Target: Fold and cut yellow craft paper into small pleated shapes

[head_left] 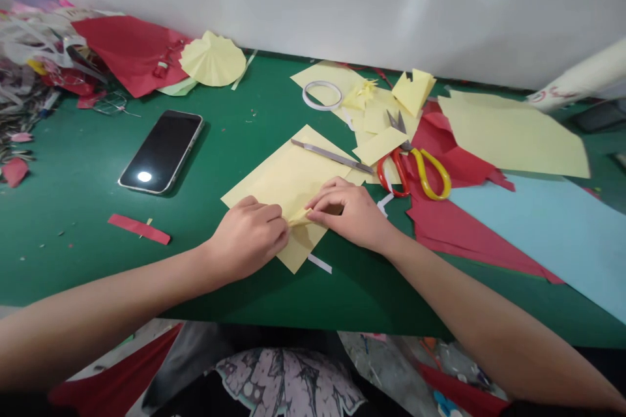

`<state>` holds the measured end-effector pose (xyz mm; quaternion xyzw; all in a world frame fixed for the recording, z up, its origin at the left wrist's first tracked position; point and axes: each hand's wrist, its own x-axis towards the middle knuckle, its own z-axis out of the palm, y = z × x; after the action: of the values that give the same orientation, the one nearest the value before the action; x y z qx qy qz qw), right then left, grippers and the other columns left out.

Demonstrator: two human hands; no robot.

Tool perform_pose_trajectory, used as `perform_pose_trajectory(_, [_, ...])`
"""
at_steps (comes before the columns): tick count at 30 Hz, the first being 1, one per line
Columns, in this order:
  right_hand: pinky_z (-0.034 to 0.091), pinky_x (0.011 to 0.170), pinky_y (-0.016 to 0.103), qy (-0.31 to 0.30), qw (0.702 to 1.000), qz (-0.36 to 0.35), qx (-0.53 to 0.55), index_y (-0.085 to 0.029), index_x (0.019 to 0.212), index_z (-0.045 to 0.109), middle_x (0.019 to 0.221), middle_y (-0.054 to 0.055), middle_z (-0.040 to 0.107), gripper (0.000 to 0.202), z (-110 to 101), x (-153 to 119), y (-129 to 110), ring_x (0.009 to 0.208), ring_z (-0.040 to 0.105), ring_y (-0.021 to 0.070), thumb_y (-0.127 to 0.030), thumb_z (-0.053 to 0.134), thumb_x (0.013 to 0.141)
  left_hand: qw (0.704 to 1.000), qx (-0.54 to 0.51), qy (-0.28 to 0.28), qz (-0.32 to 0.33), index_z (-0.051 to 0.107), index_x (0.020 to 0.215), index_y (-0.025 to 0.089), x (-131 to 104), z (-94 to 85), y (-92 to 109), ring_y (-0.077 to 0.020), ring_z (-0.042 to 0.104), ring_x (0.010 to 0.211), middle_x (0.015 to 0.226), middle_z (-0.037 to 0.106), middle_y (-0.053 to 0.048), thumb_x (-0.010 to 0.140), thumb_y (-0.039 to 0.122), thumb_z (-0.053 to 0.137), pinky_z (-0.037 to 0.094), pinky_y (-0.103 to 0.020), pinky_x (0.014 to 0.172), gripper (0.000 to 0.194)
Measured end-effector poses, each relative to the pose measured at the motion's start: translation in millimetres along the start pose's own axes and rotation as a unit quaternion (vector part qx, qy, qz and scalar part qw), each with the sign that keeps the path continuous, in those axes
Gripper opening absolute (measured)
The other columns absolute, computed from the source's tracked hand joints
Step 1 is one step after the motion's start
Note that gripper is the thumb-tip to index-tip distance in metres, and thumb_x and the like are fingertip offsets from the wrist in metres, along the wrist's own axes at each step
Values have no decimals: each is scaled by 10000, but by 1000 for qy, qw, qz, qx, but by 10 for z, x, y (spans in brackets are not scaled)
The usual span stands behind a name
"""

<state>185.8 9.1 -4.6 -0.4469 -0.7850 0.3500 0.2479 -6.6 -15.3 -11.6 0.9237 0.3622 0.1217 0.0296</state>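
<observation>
Both hands meet just below the middle of the green table (235, 143), working a small folded yellow piece (299, 217) that sits on top of a larger yellow sheet (283, 176). The left hand (249, 234) has its fingers curled and pressed together, pinching the near end of the piece; the right hand (349, 212) lies flatter, its fingertips pressing the other end down against the sheet. The piece looks only part folded — a few creases in, one pointed flap standing up, nothing like a finished shape yet.

Finished work seems to lie elsewhere: a pleated yellow fan (212, 60) at eleven o'clock, beside a red sheet (132, 49), and a small spiky yellow cutting (364, 90) at one o'clock. So by my reckoning some pieces are done and this one is in its early folds.

Tools rest untouched — a craft knife (332, 156) at the far edge of the sheet, scissors (415, 166) with red and yellow handles at two o'clock, a tape ring (321, 95) at twelve. A phone (162, 151) lies at ten o'clock, a red strip (139, 229) at nine, a light blue sheet (552, 228) at three.
</observation>
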Motion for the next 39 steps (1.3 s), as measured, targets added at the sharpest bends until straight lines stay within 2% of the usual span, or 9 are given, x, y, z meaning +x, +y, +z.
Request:
perform_pose_trajectory(7, [459, 709, 336, 12, 1000, -9, -5, -210, 604, 642, 730, 16, 667, 86, 13, -4, -2, 824, 522, 176, -225, 614, 685, 979, -117, 19, -164, 497, 549, 146, 91, 47, 10, -91, 443, 563, 597, 484, 25, 786, 394, 486, 248, -291, 619, 342])
perform_pose_trajectory(12, [462, 701, 319, 10, 1000, -10, -10, -203, 611, 644, 736, 15, 667, 82, 13, -8, -8, 815, 519, 165, -210, 611, 686, 968, -133, 18, -212, 516, 571, 145, 125, 46, 42, -128, 483, 702, 719, 511, 12, 750, 388, 535, 219, -317, 688, 303])
perform_pose_trajectory(19, [459, 696, 321, 7, 1000, -17, -10, -207, 612, 645, 743, 9, 672, 88, 7, -8, 3, 814, 512, 165, -231, 611, 690, 959, -180, -20, -217, 537, 574, 153, 100, -13, -6, -151, 495, 771, 798, 539, 7, 727, 293, 558, 228, -331, 712, 209])
perform_pose_trajectory(23, [457, 693, 313, 5, 1000, -15, -10, -203, 610, 643, 741, 4, 673, 83, 5, -10, 3, 815, 505, 164, -226, 617, 685, 954, -203, -63, -211, 602, 656, 210, 70, -67, -87, -169, 507, 837, 851, 558, 22, 698, 226, 579, 237, -341, 723, 51])
perform_pose_trajectory(26, [454, 697, 312, 0, 1000, -12, -16, -204, 617, 645, 741, -1, 672, 82, 0, -6, -4, 813, 504, 164, -219, 612, 690, 956, -204, -74, -198, 622, 674, 233, 58, -103, -117, -170, 515, 850, 845, 569, 29, 697, 208, 579, 247, -345, 739, 54])
perform_pose_trajectory(32, [453, 702, 309, 0, 1000, -7, -20, -209, 605, 639, 744, -4, 673, 91, 0, -3, -11, 817, 508, 165, -218, 611, 690, 969, -167, -25, -180, 600, 708, 212, 59, -57, -50, -165, 503, 834, 888, 538, 10, 757, 294, 523, 252, -384, 788, 122])
perform_pose_trajectory(39, [457, 709, 315, 6, 1000, -18, -22, -213, 594, 633, 744, -2, 672, 101, 5, -9, -8, 819, 516, 165, -197, 607, 690, 972, -143, 2, -188, 547, 675, 182, 74, 37, 2, -227, 385, 987, 1007, 454, -43, 776, 313, 504, 263, -431, 808, 170])
